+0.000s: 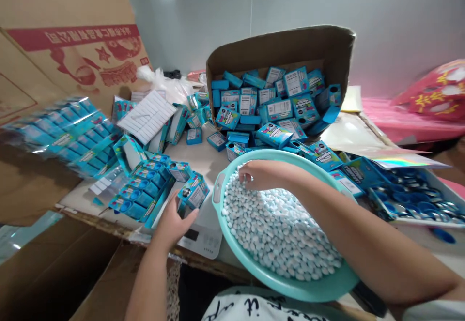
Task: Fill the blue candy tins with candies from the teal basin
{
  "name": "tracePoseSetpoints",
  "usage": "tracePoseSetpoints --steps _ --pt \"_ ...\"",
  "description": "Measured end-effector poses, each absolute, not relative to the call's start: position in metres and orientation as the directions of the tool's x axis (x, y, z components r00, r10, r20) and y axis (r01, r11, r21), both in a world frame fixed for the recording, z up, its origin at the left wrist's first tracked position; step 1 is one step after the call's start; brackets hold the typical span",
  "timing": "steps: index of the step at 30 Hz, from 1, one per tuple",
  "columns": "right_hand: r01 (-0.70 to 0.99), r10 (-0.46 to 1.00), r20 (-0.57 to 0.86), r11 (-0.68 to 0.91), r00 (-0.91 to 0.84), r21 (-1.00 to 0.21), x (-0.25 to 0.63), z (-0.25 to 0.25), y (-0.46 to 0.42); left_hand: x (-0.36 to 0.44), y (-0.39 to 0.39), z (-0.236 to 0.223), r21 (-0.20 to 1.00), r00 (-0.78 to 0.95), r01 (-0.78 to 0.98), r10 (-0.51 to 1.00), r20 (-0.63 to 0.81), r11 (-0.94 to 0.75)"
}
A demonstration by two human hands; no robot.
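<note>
You look to be partway through: at the left of the frame, wrapped packs (69, 132) of small blue boxes seem finished, behind clear film, while just left of centre a group of upright blue boxes (145, 185) stands in rows without such film that can be made out. Much seems left, judging by the many loose boxes (247, 103) lying in the cardboard carton (281, 45) at upper centre and spilling out onto the table (209, 163), and by the heap of pale candies (276, 238) that covers most of the floor of the turquoise basin (286, 287), right of centre. How many of the loose boxes are filled, you cannot tell from here.

Your left hand (175, 220) has its grip closed around one small blue box (195, 192), left of centre in the frame, thumb on the near side and fingers at the far left side. The box is tilted over the white scale (209, 243); whether it touches the scale is hard to make out. Your right hand (262, 175) reaches across the basin to its upper left part, fingers bent down onto the candies. That grip is curled, with the fingertips among or at the candies, but you cannot tell whether it is closed on any of them
</note>
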State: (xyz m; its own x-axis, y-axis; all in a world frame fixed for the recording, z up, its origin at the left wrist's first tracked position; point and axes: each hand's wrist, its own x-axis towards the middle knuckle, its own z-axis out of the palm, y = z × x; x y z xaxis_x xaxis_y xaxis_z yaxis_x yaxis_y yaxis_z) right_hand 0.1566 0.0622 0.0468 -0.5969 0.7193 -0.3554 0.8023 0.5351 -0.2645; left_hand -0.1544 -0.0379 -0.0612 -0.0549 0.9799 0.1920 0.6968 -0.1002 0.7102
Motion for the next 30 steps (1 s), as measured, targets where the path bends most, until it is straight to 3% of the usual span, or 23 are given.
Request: tracePoseSetpoints --steps 2,4,9,13,15,21,27,30 --pt "0.801 0.716 -0.361 0.528 -0.598 -0.280 0.158 0.045 0.063 -0.144 -0.034 -0.060 0.732 -0.138 0.680 0.976 0.170 -0.031" --pt "0.799 0.714 -0.359 0.527 -0.601 -0.290 0.159 0.044 0.064 -0.134 -0.033 -0.052 0.719 -0.182 0.693 0.953 0.243 -0.051" --pt "0.790 0.706 -0.355 0.530 -0.613 -0.308 0.158 0.045 0.063 -0.108 -0.027 0.002 0.422 0.072 0.778 0.734 0.676 -0.466" --pt "0.795 0.700 -0.377 0.533 -0.606 -0.289 0.156 0.053 0.059 -0.091 -0.008 0.030 0.117 0.444 0.799 0.710 0.547 -0.590" --pt "0.794 0.691 -0.390 0.537 -0.608 -0.286 0.156 0.056 0.058 -0.086 -0.001 0.029 0.054 0.502 0.792 0.698 0.512 -0.609" --pt "0.793 0.687 -0.396 0.531 -0.609 -0.298 0.158 0.057 0.060 -0.084 -0.004 0.004 0.103 0.385 0.793 0.626 0.678 -0.600" --pt "0.795 0.686 -0.402 0.525 -0.606 -0.303 0.159 0.062 0.057 -0.097 -0.022 -0.012 0.390 0.000 0.841 0.722 0.692 -0.374" --pt "0.790 0.688 -0.389 0.526 -0.613 -0.314 0.157 0.061 0.056 -0.109 -0.032 -0.024 0.604 -0.251 0.771 0.776 0.578 -0.201"
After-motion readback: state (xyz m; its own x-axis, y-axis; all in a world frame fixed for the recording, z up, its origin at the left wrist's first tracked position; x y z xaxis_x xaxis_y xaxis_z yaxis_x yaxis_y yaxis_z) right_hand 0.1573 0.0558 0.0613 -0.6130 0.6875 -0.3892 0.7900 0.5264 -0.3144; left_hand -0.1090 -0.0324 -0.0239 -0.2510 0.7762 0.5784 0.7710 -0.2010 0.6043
